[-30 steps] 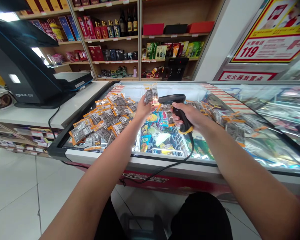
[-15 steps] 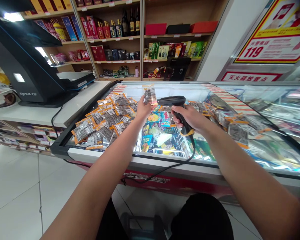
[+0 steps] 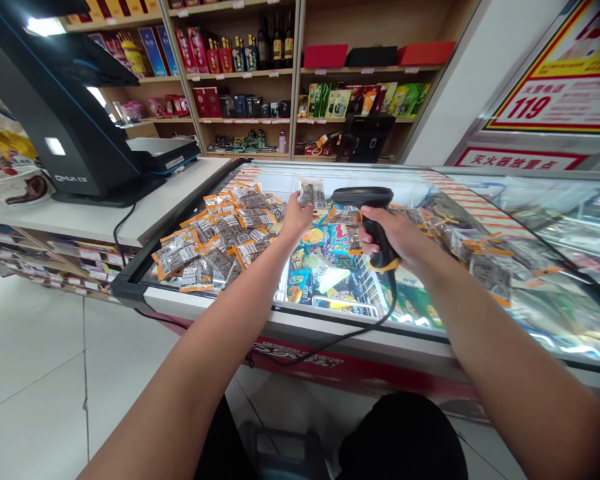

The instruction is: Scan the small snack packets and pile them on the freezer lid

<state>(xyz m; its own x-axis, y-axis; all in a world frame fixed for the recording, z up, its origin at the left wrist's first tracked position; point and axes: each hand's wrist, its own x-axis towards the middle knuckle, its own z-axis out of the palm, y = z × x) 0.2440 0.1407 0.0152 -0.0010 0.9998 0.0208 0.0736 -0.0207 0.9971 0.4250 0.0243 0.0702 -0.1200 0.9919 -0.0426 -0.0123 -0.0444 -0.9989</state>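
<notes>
My left hand [image 3: 296,219] pinches a small clear snack packet [image 3: 312,193] and holds it upright above the glass lid of a chest freezer [image 3: 330,317]. My right hand [image 3: 393,235] is wrapped round the grip of a black barcode scanner [image 3: 365,199] with an orange band, its head just right of the packet and facing it. The scanner's black cable hangs over the freezer's front edge. A pile of several similar orange-edged packets [image 3: 215,237] lies on the glass to the left of my left hand.
More packets [image 3: 480,257] lie on the glass at the right. A black checkout terminal [image 3: 60,113] stands on the white counter [image 3: 105,223] at the left. Shelves of bottles and boxes [image 3: 260,73] fill the back wall. A red and yellow 119 sign [image 3: 555,100] hangs at the right.
My left hand has lowered the packet a little, nearer the scanner head. The view has shifted slightly, so everything sits further right in the frame.
</notes>
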